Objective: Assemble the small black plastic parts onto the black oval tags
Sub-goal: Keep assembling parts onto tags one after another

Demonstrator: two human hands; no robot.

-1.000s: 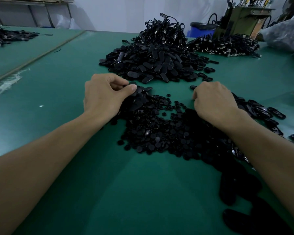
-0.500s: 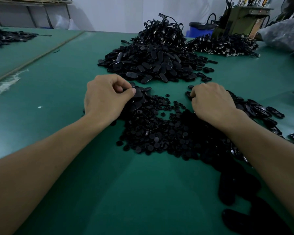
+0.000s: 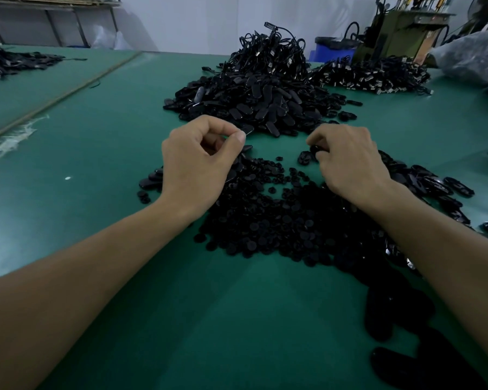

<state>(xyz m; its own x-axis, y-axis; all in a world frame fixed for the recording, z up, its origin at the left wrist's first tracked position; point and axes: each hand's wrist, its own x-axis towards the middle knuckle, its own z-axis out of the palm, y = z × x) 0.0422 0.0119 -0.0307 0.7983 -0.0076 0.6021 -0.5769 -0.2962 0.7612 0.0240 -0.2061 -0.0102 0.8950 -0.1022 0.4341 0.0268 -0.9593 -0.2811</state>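
A spread of small round black plastic parts (image 3: 268,220) lies on the green table between my arms. A large heap of black oval tags (image 3: 254,105) rises just beyond my hands. My left hand (image 3: 200,161) hovers above the left edge of the small parts, thumb and forefinger pinching a thin black oval tag (image 3: 248,132) edge-on. My right hand (image 3: 347,161) has its fingers curled round a small black part (image 3: 314,149), close to a loose oval tag (image 3: 304,159) on the table. More oval tags (image 3: 434,184) lie to the right of my right wrist.
A tangle of black cords (image 3: 273,57) tops the far heap, and another pile of corded parts (image 3: 372,76) lies at the back right. A green machine (image 3: 400,32), a blue bin (image 3: 330,50) and a plastic bag (image 3: 473,57) stand behind. A second table (image 3: 40,88) lies left.
My left hand has lifted off the small parts with an oval tag pinched in it. My right hand has moved left and forward, now holding a small part.
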